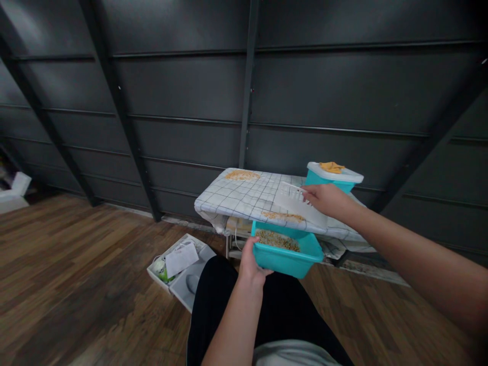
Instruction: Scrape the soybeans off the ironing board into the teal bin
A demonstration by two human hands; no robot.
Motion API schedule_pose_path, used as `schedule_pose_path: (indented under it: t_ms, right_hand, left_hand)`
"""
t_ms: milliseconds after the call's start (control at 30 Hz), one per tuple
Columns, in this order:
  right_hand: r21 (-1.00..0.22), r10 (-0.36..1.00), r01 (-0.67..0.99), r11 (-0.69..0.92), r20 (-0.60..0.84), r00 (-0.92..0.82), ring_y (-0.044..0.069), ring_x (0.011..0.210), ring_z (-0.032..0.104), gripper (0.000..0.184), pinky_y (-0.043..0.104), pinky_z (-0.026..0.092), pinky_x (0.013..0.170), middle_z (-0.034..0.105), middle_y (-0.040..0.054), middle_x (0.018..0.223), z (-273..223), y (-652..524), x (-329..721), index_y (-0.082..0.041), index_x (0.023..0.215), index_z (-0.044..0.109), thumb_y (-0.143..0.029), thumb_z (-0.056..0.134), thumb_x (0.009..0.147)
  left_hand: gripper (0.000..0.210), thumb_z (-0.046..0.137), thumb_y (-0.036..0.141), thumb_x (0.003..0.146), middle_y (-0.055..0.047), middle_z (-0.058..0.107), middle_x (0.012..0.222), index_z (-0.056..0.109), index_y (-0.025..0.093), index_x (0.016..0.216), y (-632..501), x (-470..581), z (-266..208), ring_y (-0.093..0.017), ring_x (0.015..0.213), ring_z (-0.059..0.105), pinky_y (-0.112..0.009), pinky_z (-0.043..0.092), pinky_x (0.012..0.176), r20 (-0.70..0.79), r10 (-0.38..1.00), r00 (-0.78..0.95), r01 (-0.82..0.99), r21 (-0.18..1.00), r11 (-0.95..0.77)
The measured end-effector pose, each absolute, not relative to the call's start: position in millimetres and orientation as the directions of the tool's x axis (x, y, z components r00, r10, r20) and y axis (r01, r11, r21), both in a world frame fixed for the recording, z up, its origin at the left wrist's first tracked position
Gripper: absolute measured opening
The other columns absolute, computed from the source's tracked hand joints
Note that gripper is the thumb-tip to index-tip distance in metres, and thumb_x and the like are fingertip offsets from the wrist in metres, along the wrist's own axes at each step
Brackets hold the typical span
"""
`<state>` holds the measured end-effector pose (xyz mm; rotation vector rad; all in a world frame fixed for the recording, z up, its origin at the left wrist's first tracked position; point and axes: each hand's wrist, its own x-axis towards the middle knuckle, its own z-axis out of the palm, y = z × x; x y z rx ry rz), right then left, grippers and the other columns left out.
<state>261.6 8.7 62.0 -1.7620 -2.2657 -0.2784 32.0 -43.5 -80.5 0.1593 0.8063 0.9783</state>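
Observation:
My left hand (251,267) grips the near left side of a turquoise plastic bin (284,262), holding it just below the table's front edge. A layer of mixed grains (276,240) lies in the bin. Over the table, my right hand (322,198) is closed on a thin white plastic sheet with slots (286,197). The sheet is tilted, and its lower edge is close behind a strip of spilled yellowish grains (284,216) along the front edge. Another patch of grains (242,175) lies at the back left of the table.
A checked white cloth (224,195) covers the table. At its right stands a lidded turquoise box (328,179) with an orange cloth (332,167) on top. An open white box (183,264) holding papers sits on the wooden floor to the left. A dark panelled wall (183,86) rises behind.

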Motion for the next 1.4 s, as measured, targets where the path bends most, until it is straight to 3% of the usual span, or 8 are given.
schedule_pose_path:
  t_ms: [100,333,567,867,1133,1400]
  right_hand:
    - [-0.002,0.93,0.982,0.188,0.322,-0.178,0.028,0.084,0.07,0.04,0.036,0.05,0.076,0.076,0.0104,0.092,66.1,2.7,253.1,-0.024,0.112,0.073,-0.042,0.041,0.095]
    - [0.003,0.916,0.976,0.218,0.343,-0.206,0.024,0.077,0.068,0.036,0.03,0.048,0.068,0.076,0.0092,0.086,72.7,-17.0,230.1,-0.018,0.107,0.073,-0.035,0.044,0.093]
    - [-0.055,0.895,0.965,0.255,0.391,-0.214,0.022,0.071,0.067,0.032,0.029,0.048,0.064,0.075,0.0076,0.08,74.2,-19.0,228.8,-0.021,0.103,0.075,-0.035,0.047,0.093]
    - [-0.077,0.83,0.908,0.411,0.444,-0.338,0.029,0.109,0.067,0.039,0.041,0.051,0.093,0.071,0.0081,0.122,55.4,22.2,215.7,-0.023,0.125,0.068,-0.035,0.046,0.095]
    - [-0.102,0.781,0.829,0.549,0.416,-0.466,0.027,0.106,0.069,0.034,0.042,0.054,0.094,0.072,0.004,0.119,37.2,27.3,226.6,-0.029,0.121,0.071,-0.033,0.052,0.093]
    - [-0.084,0.737,0.775,0.626,0.387,-0.554,0.026,0.108,0.069,0.035,0.042,0.055,0.095,0.071,0.0046,0.12,37.6,-5.5,252.7,-0.026,0.121,0.071,-0.033,0.048,0.095]
  left_hand:
    - [0.036,0.063,0.042,0.073,-0.009,0.072,0.093,0.067,0.018,0.099,-43.5,32.2,-80.8,-0.03,0.087,0.066,-0.048,0.05,0.082,-0.535,0.795,0.287,-0.684,0.467,0.561]
    - [0.039,0.059,0.045,0.075,-0.009,0.072,0.097,0.066,0.019,0.103,-43.4,31.2,-82.4,-0.029,0.087,0.066,-0.048,0.051,0.08,-0.523,0.794,0.309,-0.664,0.48,0.574]
    - [0.037,0.06,0.044,0.076,-0.009,0.071,0.099,0.065,0.019,0.103,-41.6,30.5,-84.0,-0.03,0.092,0.065,-0.051,0.049,0.085,-0.534,0.787,0.31,-0.666,0.469,0.58]
    - [0.035,0.062,0.041,0.074,-0.009,0.072,0.096,0.067,0.019,0.1,-41.5,30.5,-83.1,-0.03,0.092,0.066,-0.05,0.049,0.086,-0.537,0.791,0.292,-0.682,0.463,0.566]
    - [0.034,0.061,0.041,0.074,-0.009,0.073,0.095,0.068,0.019,0.1,-42.4,27.1,-82.1,-0.029,0.089,0.066,-0.049,0.05,0.084,-0.532,0.793,0.298,-0.684,0.461,0.566]
    - [0.036,0.059,0.044,0.076,-0.009,0.072,0.097,0.066,0.019,0.101,-44.3,24.8,-82.1,-0.027,0.085,0.065,-0.045,0.05,0.079,-0.524,0.799,0.295,-0.666,0.487,0.566]
